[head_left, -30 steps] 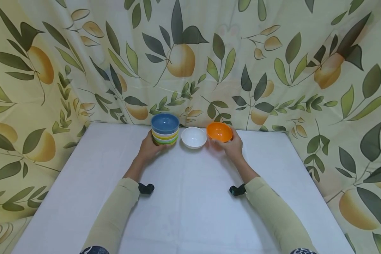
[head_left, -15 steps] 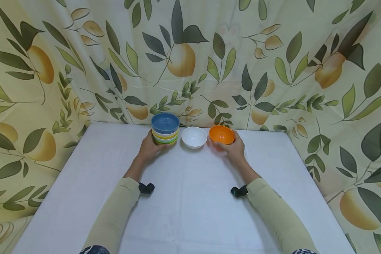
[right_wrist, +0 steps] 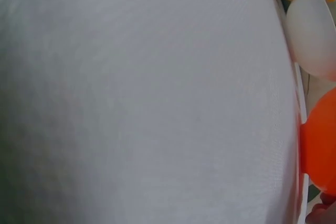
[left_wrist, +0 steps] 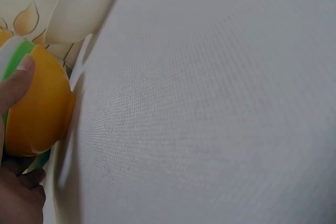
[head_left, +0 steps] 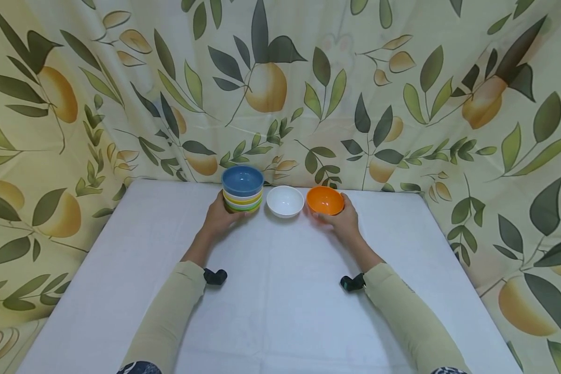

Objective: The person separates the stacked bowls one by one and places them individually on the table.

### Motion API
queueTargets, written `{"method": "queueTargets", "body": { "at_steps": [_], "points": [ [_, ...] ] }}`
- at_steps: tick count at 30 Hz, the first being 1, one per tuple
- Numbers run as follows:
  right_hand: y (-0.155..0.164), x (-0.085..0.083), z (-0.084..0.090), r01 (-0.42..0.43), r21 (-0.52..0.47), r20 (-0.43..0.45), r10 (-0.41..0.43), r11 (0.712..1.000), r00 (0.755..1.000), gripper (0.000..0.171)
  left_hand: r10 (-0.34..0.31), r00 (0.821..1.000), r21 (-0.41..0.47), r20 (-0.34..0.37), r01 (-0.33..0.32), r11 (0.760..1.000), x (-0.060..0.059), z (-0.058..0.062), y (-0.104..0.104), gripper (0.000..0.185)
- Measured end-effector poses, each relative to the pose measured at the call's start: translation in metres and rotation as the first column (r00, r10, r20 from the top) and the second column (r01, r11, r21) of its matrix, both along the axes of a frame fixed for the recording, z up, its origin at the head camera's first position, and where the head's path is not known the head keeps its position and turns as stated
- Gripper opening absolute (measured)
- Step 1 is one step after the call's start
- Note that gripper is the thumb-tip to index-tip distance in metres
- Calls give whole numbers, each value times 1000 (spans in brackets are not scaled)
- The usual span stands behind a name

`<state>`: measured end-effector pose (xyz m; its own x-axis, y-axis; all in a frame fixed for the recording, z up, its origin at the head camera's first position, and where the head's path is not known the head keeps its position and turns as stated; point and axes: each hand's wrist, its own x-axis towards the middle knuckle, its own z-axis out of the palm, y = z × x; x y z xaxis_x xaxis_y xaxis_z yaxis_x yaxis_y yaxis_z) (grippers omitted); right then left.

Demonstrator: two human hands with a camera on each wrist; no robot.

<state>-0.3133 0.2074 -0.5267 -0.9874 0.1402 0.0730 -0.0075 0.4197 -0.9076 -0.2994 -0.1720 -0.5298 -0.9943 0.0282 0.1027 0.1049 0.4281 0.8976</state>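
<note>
A stack of nested bowls (head_left: 242, 200) with a blue bowl (head_left: 243, 179) on top stands at the table's far edge. My left hand (head_left: 221, 217) grips the stack low on its near left side. In the left wrist view its thumb lies against the lowest bowl, a yellow-orange one (left_wrist: 44, 108). An orange bowl (head_left: 325, 200) sits upright at the right, and my right hand (head_left: 346, 218) holds its right side with thumb and fingers. Between them stands a white bowl (head_left: 285, 201), untouched by either hand. The right wrist view shows only a few fingertips beside the orange bowl (right_wrist: 321, 140).
A white cloth covers the table (head_left: 271, 296). Directly behind the bowls hangs a patterned curtain (head_left: 280, 130) with fruit and leaves. A small black device (head_left: 215, 277) is strapped at the left wrist, and another black device (head_left: 352, 282) at the right wrist.
The orange bowl in my right hand has come slightly nearer and lower, onto the row beside the white bowl. My left hand and the stack stay in place.
</note>
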Motion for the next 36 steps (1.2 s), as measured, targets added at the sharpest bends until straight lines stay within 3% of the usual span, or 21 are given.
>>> {"method": "queueTargets", "body": {
  "at_steps": [36],
  "points": [
    [4, 7, 6, -22, 25, -2, 22, 999, 1000, 108, 8, 1000, -1, 17, -8, 1000, 0, 1, 0, 108]
  ]
}}
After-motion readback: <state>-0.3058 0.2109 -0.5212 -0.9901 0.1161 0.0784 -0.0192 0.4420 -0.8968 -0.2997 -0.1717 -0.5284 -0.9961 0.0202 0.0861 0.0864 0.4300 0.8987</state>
